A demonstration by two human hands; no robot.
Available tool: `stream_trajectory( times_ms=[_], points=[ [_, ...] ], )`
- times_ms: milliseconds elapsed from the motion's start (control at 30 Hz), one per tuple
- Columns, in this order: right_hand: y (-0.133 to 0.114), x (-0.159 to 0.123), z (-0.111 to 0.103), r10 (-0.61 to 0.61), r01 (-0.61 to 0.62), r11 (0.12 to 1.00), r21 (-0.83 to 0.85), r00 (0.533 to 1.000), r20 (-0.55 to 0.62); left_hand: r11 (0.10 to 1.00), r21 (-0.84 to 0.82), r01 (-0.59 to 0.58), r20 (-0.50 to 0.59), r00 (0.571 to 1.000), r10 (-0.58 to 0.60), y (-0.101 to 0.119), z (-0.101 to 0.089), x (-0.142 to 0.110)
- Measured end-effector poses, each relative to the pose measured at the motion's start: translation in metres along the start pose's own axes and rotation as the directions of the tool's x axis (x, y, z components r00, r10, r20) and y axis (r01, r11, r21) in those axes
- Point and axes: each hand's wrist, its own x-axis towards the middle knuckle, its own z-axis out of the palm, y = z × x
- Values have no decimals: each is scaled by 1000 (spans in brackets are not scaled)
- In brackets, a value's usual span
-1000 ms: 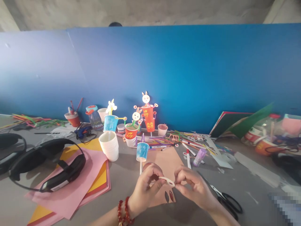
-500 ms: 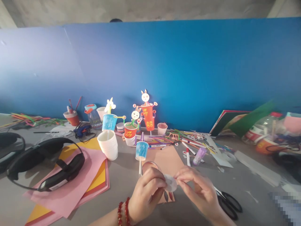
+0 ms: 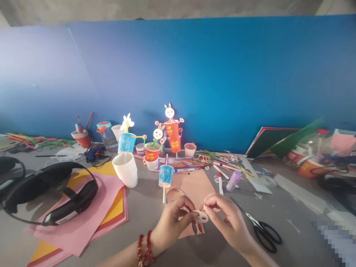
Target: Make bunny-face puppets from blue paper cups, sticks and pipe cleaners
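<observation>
My left hand [image 3: 178, 217] pinches a small round white paper face [image 3: 202, 217] with dark eye shapes on it. Close to its upper edge, my right hand [image 3: 226, 218] pinches a small red paper piece [image 3: 203, 207] with a pale border. Under both hands lies a sheet of tan paper [image 3: 191, 185]; dark and red leaf-shaped marks show at its near end. A blue-painted paper cup [image 3: 166, 175] on a white stick stands just beyond my left hand. A round clear-edged thing, partly hidden, rests behind my left fingers.
Black-handled scissors [image 3: 267, 235] lie right of my right hand, near a purple glue stick [image 3: 233, 181]. A stack of white cups [image 3: 125, 170] stands left, beside pink paper [image 3: 83, 207] and a black headset [image 3: 52, 193]. Rabbit-faced cup figures [image 3: 171, 129] stand at the back.
The white face has turned from edge-on to flat, its eye shapes now toward me. A red piece now shows in my right fingertips. The whole view has shifted slightly.
</observation>
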Motion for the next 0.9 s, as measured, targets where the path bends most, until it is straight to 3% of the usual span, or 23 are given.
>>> stream_trajectory(
  times_ms=[100, 200, 400, 900],
  points=[
    [3, 2, 1, 84, -85, 996, 16, 996, 36, 956, -239, 170, 47, 985, -164, 0, 5, 3],
    [4, 2, 2, 138, -140, 990, 28, 989, 43, 928, -306, 214, 60, 977, -205, 2, 7, 5],
    [5, 0, 4, 221, -226, 973, 53, 972, 76, 927, -282, 247, 57, 969, -241, 6, 7, 5],
    [10, 0, 5, 270, -278, 958, 74, 957, 103, 938, -200, 285, 27, 958, -285, 6, 6, 5]
  ],
)
